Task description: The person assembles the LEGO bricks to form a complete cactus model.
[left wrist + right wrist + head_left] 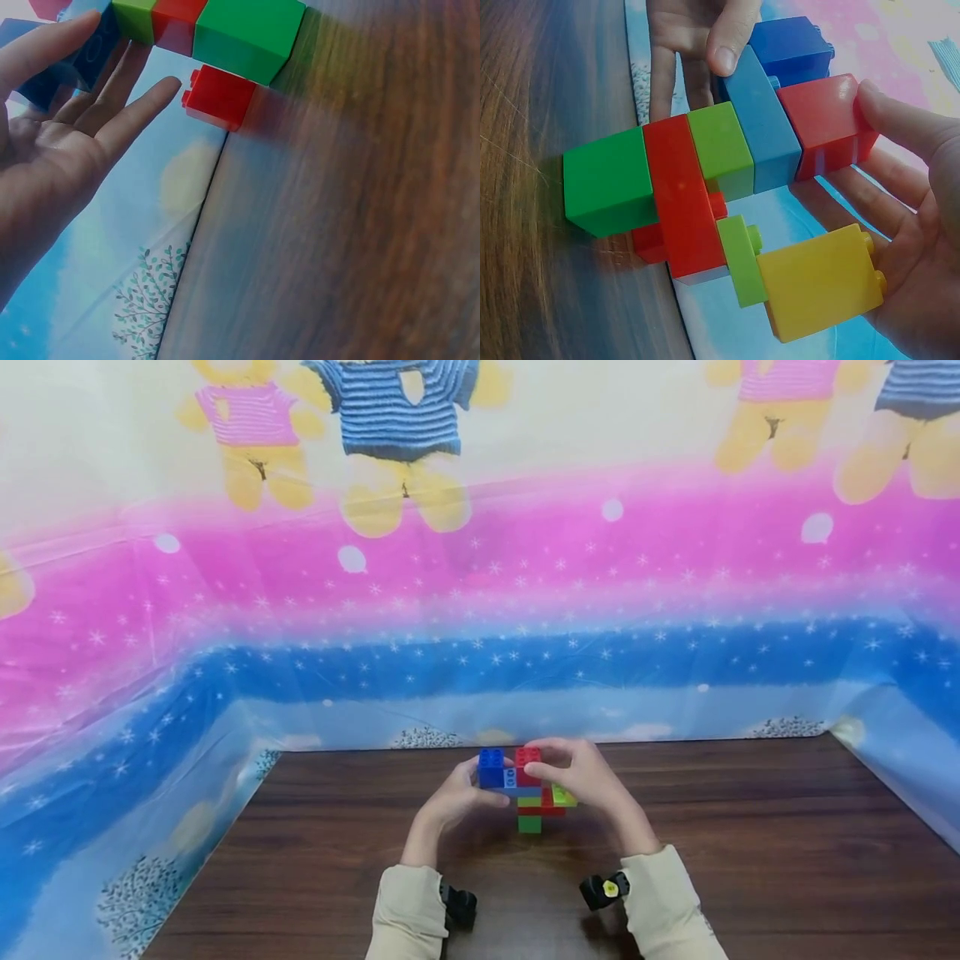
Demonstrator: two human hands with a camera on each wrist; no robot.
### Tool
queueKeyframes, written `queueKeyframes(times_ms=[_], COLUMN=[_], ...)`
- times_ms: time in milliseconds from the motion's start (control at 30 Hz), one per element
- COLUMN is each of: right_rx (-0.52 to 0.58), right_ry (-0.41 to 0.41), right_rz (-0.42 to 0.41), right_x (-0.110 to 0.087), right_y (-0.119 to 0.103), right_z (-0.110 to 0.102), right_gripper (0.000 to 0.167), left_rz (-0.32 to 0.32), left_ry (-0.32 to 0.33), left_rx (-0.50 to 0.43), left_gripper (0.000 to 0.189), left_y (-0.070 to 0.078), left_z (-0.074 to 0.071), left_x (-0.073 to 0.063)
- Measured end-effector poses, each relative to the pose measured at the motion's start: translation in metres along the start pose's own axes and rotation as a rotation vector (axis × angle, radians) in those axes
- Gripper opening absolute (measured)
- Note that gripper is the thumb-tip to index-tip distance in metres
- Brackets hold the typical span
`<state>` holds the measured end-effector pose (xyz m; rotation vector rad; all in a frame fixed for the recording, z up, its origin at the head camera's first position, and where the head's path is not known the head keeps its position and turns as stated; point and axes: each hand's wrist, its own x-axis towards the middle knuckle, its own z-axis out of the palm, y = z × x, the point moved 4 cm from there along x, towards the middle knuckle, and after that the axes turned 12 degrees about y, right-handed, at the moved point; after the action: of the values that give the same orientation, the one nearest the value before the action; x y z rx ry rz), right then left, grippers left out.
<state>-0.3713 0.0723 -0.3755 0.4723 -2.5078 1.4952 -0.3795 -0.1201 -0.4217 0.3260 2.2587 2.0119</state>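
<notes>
A toy-brick structure stands upright on the table, with a green brick (607,180) at its foot. Above it come a long red brick (681,202), a lime brick (718,146) and a long light-blue brick (763,124). On top sit a dark blue brick (491,768) at the left and a red brick (527,766) at the right. My left hand (450,797) pinches the blue end, thumb against the light-blue brick's underside. With thumb and fingers on opposite sides, my right hand (585,772) grips the top red brick.
A yellow brick (821,283) sits on a thin lime piece (742,261) at the structure's right side. Another red brick (220,97) lies low beside the green foot. The brown wooden table (315,860) meets a patterned cloth (525,660) at its back and sides.
</notes>
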Motion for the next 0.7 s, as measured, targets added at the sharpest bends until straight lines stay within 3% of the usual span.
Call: queueKeyframes(times_ms=[200,333,700], right_rx=[-0.013,-0.013,-0.046], right_ry=[0.013,0.011,0.018], right_rz=[-0.011,-0.018,-0.033], right_x=[0.001,0.001,0.0], right_y=[0.001,0.001,0.003], right_z=[-0.006,-0.009,-0.015], right_gripper=[0.039,0.04,0.04], left_rz=[-0.037,-0.02,0.005], left_ry=[0.026,0.068,0.348], left_rx=[-0.02,0.011,-0.063], left_gripper=[0.06,0.057,0.027], left_y=[-0.003,-0.005,-0.009], left_z=[0.001,0.003,0.012], left_x=[0.003,0.003,0.01])
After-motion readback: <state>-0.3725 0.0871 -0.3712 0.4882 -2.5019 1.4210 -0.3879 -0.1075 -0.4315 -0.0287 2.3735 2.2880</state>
